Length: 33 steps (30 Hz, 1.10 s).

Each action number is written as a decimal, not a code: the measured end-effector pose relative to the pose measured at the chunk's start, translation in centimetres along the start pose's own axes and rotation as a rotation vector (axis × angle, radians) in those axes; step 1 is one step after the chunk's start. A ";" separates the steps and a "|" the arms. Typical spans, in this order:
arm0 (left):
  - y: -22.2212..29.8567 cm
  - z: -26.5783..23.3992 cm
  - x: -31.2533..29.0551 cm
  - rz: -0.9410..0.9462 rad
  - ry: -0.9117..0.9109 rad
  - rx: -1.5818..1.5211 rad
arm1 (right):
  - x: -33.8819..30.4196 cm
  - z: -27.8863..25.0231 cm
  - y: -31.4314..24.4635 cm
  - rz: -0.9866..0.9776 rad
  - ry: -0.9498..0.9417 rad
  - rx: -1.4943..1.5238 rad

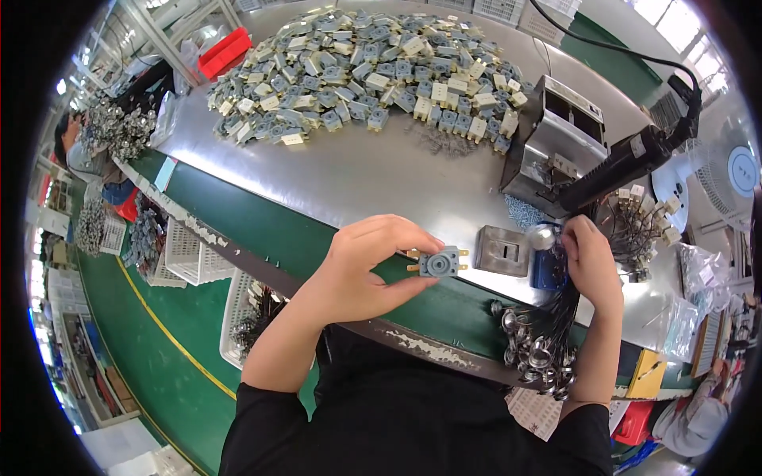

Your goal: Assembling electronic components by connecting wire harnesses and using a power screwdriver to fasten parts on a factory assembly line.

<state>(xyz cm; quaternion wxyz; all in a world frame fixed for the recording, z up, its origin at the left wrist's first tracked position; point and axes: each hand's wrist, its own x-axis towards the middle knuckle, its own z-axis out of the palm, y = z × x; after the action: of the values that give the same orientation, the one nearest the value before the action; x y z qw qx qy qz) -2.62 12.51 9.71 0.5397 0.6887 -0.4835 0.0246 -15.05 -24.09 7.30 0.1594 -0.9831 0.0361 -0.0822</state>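
My left hand [361, 266] pinches a small grey switch housing [440, 262] between thumb and fingers, its round centre facing up and brass terminals sticking out at both sides. To the right, my right hand [591, 258] is closed with its fingertips at a shiny round metal disc [542, 236], which seems to have a thin dark tube; the exact grip is partly hidden. A blue block [548, 270] stands just below that disc. Between my hands sits a square metal fixture [502, 251] with a slot. Many disc-ended thin tubes [538, 353] hang in a bundle over the bench edge.
A large heap of grey and cream housings [365, 71] covers the far bench. A black electric screwdriver [615, 170] hangs beside a metal box machine [559, 131], with small screws [524, 212] near it. Wired parts [635, 230] and a fan [726, 170] are at right.
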 end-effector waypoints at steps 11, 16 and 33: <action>-4.9 8.2 5.5 -0.098 -0.293 -0.062 | 0.1 -1.9 1.8 -0.009 0.066 0.266; -6.7 11.6 6.0 0.001 -0.287 0.028 | 0.5 -3.1 0.4 0.103 0.078 0.434; -10.0 8.3 9.8 -0.428 0.050 0.141 | 0.3 -3.7 0.5 -0.028 -0.042 0.460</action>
<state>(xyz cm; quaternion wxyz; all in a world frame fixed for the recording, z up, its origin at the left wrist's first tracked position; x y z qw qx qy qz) 5.49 -0.61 4.48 0.4950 0.8108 -0.3098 -0.0398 -15.40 -25.77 10.61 0.3787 -0.9229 -0.0006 -0.0702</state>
